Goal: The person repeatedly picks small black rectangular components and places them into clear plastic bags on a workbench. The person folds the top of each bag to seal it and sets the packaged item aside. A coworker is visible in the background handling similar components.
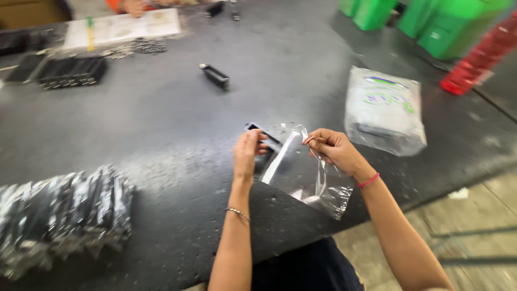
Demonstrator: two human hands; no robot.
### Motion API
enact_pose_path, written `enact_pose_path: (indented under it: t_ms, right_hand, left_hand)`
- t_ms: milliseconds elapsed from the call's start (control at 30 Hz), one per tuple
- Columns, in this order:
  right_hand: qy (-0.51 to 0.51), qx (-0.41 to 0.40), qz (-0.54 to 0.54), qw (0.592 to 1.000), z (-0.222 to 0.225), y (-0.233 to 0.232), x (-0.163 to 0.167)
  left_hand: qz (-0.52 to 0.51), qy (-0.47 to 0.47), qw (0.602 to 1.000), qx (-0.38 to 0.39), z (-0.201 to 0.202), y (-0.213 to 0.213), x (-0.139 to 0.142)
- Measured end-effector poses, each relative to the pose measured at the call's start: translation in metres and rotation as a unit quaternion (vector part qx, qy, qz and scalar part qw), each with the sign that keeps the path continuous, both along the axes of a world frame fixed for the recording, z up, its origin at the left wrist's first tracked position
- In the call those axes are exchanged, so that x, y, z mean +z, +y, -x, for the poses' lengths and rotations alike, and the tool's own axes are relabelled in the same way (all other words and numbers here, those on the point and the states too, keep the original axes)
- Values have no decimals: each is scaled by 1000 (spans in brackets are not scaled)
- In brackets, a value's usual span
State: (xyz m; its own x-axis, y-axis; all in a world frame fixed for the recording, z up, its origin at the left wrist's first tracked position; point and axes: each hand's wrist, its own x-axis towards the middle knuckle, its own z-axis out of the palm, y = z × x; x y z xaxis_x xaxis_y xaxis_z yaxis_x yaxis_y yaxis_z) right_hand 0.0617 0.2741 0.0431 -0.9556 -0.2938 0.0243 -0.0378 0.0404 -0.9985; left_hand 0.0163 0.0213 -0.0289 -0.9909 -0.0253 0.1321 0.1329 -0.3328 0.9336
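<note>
Both forearms are being raised over the dark grey table: a clear crinkled plastic bag is being pinched by right-hand fingers, a black rectangular part gripped by left-hand fingers.

Glossy clear plastic bag, matt black part

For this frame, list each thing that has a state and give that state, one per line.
Left hand: gripping the black part.
Right hand: pinching the bag's mouth.
Black part: end at the bag mouth, not fully inside.
Clear plastic bag: held open, hanging off the table edge.
Loose black part: lying unbagged on the table.
Bagged pile: stacked at left.
Printed bag: lying flat.
</note>
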Motion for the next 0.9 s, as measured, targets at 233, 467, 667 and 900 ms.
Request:
enact_pose_path:
  t_ms: [233, 467, 667, 900]
  right_hand:
    - [99, -93, 46, 990, 44, -97, -11]
    - [129, -126, -11, 984, 56, -150, -17]
    - [140, -89, -77, 983, 56, -157, -23]
    - [131, -145, -32, 980, 64, -144, -25]
  left_hand:
    - [-77, -38, 983, -165, -7, -65, 23]
    - [-89, -25, 996, -4, 4, -111, 28]
    - [-47, -14, 994, 99, 14, -109, 26]
    - [-66, -15, 995, 66, 16, -104, 38]
